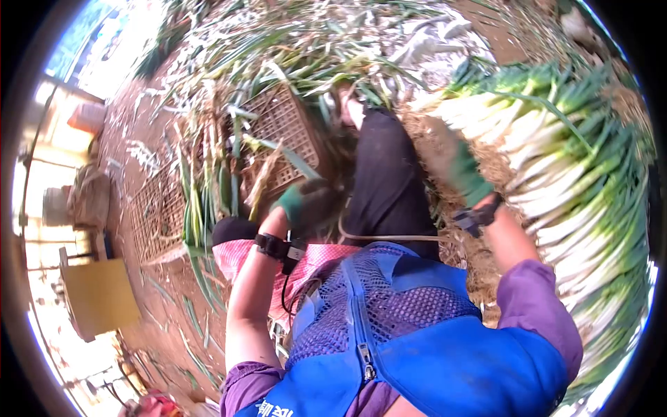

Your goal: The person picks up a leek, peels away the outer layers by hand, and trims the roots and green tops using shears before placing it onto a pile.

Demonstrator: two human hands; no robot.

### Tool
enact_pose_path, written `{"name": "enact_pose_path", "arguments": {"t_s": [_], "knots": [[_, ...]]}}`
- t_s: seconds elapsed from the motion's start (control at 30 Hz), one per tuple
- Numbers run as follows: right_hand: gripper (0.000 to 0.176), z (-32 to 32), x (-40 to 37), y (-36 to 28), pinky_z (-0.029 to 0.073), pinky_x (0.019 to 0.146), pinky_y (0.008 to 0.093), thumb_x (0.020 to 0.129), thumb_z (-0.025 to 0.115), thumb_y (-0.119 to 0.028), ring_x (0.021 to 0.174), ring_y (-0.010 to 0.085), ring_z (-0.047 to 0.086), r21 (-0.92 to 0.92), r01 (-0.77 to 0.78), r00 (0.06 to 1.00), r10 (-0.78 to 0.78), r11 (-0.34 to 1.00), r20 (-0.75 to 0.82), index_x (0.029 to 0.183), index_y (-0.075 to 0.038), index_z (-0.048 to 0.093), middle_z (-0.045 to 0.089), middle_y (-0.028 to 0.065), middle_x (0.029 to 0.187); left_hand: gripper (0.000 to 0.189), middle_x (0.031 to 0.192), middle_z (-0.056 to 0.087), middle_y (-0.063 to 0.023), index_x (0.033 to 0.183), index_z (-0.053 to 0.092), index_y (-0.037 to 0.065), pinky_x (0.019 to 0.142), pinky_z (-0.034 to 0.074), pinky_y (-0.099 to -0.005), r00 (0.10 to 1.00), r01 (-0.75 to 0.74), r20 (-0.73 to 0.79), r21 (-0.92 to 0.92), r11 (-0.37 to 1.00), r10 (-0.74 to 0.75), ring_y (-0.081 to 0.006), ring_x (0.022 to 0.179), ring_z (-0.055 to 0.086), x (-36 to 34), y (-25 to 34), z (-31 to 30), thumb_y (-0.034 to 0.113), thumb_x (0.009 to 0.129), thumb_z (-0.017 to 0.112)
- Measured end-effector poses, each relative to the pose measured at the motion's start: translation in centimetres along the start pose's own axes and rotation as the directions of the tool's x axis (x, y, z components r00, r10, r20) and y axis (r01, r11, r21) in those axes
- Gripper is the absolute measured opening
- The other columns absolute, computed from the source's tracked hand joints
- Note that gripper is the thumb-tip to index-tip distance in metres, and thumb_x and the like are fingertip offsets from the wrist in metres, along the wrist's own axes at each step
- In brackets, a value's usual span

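Well, your right hand [464, 174], in a green fabric glove, is smeared with motion right against the near edge of the heap of long green onions [556, 181], white-stalked and green-leaved, piled at your right side. The blur hides the fingers, so I cannot tell whether it grips a stalk or hangs loose. Your left hand [304, 205], also green-gloved, is curled in front of your black trouser leg [382, 174], just beside the brown lattice plastic crate [285, 128]. Something dark shows at its palm, but I cannot tell whether it holds anything.

The heap is the main worry. It slopes toward you, and a quick tug at a stalk low on its edge would likely bring neighbouring stalks sliding onto your lap. A fast, half-blind grab could also snap or bruise a white stalk rather than lift it cleanly.

Watch the thin black cable [286, 292] hanging from the black strap on your left wrist [278, 247]. It loops down near your lap and could catch on a leaf or on the crate's lattice as you swing across.

Loose green leaf trimmings [201, 201] drape over the crate and the brown earth floor [139, 132]. They could tangle with whatever you carry that way, or slip underfoot.
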State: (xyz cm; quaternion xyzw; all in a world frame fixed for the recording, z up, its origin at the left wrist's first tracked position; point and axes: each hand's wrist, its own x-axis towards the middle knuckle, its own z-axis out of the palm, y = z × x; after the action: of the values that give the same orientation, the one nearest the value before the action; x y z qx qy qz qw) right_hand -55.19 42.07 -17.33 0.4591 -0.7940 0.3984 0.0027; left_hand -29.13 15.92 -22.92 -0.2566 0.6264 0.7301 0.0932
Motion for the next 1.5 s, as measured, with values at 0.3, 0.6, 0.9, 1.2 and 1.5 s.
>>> {"name": "enact_pose_path", "arguments": {"t_s": [0.3,0.6,0.9,1.2,1.5], "knots": [[0.024,30.0,-3.6,-3.1,0.054,0.068,0.0384,0.080,0.072,-0.031,0.077,0.0301,0.071,-0.144,-0.497,0.050,0.194,0.856,0.980,0.095,-0.013,0.078,0.073,0.0171,0.087,0.052,0.116,0.067,-0.0157,0.130,0.056,-0.003,0.090,0.050,-0.0302,0.701,0.079,-0.704,0.237,0.968,0.115,-0.0207,0.104,0.064,-14.2,-0.5,-18.2,0.026,0.089,0.069],[0.033,32.1,-5.2,1.7,0.055,0.069,0.0375,0.077,0.065,-0.007,0.082,0.0301,0.070,0.263,0.189,0.387,-0.318,0.946,0.865,0.109,-0.015,0.072,0.072,0.0122,0.096,0.045,0.108,0.072,-0.0122,0.120,0.065,-0.002,0.086,0.052,-0.0308,0.641,0.262,-0.767,0.255,0.931,0.029,-0.0191,0.096,0.067,-13.6,-7.9,-29.3,0.027,0.086,0.069],[0.044,11.5,4.4,-8.5,0.042,0.056,0.0218,0.096,0.053,-0.029,0.061,0.0083,0.048,0.526,-0.564,0.702,0.034,0.636,0.711,0.120,0.007,0.060,0.051,-0.0022,0.073,0.065,0.115,0.069,-0.0224,0.130,0.058,0.001,0.094,0.051,-0.0384,0.650,0.394,-0.753,0.449,0.802,0.103,-0.0300,0.107,0.067,-1.0,-6.6,-32.3,0.036,0.076,0.072],[0.033,14.0,0.7,-16.1,0.049,0.065,0.0233,0.091,0.059,-0.011,0.075,0.0085,0.059,0.240,-0.418,0.513,0.009,0.876,0.858,0.122,0.000,0.064,0.065,0.0003,0.087,0.059,0.126,0.063,-0.0225,0.125,0.062,0.010,0.099,0.050,-0.0419,0.490,0.665,-0.870,0.335,0.668,-0.052,-0.0371,0.118,0.061,0.2,-5.1,-29.5,0.032,0.072,0.075],[0.037,6.4,6.7,-20.4,0.046,0.059,0.0194,0.090,0.059,-0.004,0.068,0.0056,0.056,0.582,-0.613,0.657,-0.063,0.534,0.751,0.126,0.003,0.061,0.063,0.0004,0.079,0.037,0.099,0.072,-0.0179,0.102,0.072,0.009,0.086,0.054,-0.0391,0.533,0.458,-0.843,0.365,0.810,0.079,-0.0307,0.094,0.070,-5.0,-2.3,-30.9,0.029,0.072,0.066]]}}
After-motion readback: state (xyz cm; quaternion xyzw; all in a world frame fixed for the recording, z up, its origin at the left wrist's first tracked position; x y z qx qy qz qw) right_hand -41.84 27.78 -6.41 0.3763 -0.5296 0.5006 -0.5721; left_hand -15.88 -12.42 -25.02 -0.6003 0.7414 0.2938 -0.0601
